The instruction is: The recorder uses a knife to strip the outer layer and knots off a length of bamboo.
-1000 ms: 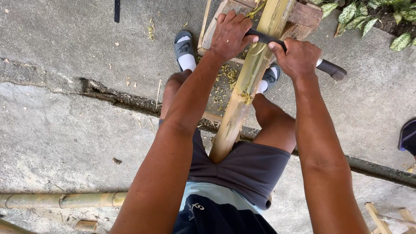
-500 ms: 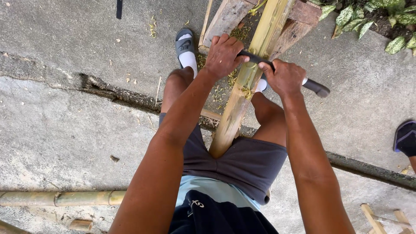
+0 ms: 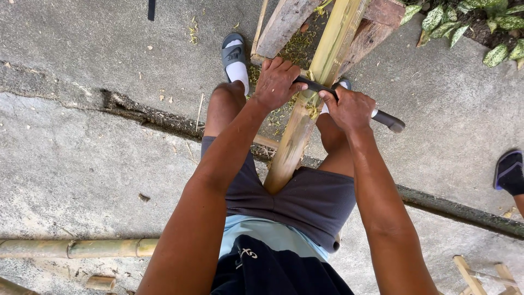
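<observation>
Here we see both hands closed on one tool. The left hand [image 3: 278, 82] wraps its grip around the near end of a dark-handled blade [image 3: 349, 98], and the right hand [image 3: 349, 109] clamps the other part of the same tool, whose black handle end [image 3: 388, 120] sticks out past the right fist. The blade lies crosswise on the bamboo pole [image 3: 311, 104], touching its upper face directly between the two fists.

The pole's long axis runs from the person's lap, where its lower end rests against the grey shorts [image 3: 305, 202], up and away to the right, to the top edge of the view. It passes between the knees and lies tilted, its far part resting on weathered wooden planks [image 3: 284, 24]. Pale green shavings [image 3: 297, 46] lie scattered on the planks and on the concrete floor [image 3: 82, 164] just beside the pole.

Further out, the left foot wears a grey slide sandal over a white sock [image 3: 236, 57]. A second bamboo pole [image 3: 76, 248] lies flat on the floor at the lower left. Spotted green leaves [image 3: 469, 24] fill the upper right corner. A dark sandal on someone else's foot [image 3: 510, 172] shows at the right edge.
</observation>
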